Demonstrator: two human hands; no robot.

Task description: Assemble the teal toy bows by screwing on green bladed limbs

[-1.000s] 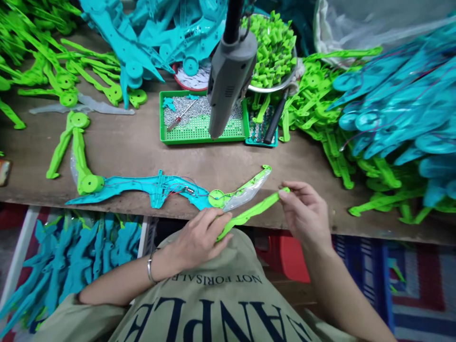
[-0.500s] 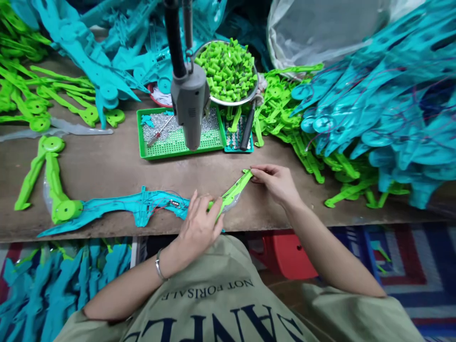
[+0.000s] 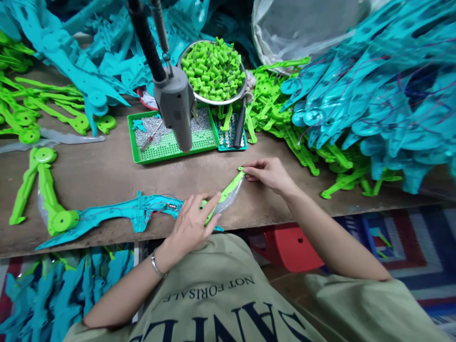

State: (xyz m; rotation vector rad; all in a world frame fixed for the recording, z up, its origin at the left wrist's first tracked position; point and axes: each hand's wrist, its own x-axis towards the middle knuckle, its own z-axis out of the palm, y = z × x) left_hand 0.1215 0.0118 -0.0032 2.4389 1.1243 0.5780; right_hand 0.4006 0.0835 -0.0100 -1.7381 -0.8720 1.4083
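A blue plastic toy bow body (image 3: 117,209), with thin red wires and a small metal spring-like part in it, lies along the front of the bench. My left hand (image 3: 194,218) rests over its right end, with a slim green plastic limb (image 3: 231,186) between thumb and fingers. At the limb's far tip, my right hand (image 3: 269,175) pinches it between thumb and fingertips. A clear curved strip (image 3: 230,200) shows along the limb's lower side. Another green limb (image 3: 50,190), folded in two sections, joins the bow's left end. My left palm hides the right joint.
A grey power screwdriver (image 3: 175,111) hangs over a green tray (image 3: 171,154) of screws. Behind stands a metal bowl (image 3: 213,101) of green pieces. A black-handled tool (image 3: 240,124) lies beside the tray. Blue bodies (image 3: 374,95) and green limbs (image 3: 270,104) are heaped on the right.
The green limb between my hands looks narrower, its separated strips now together, and more of the clear strip shows. My right hand remains at its tip. The whole view has shifted slightly.
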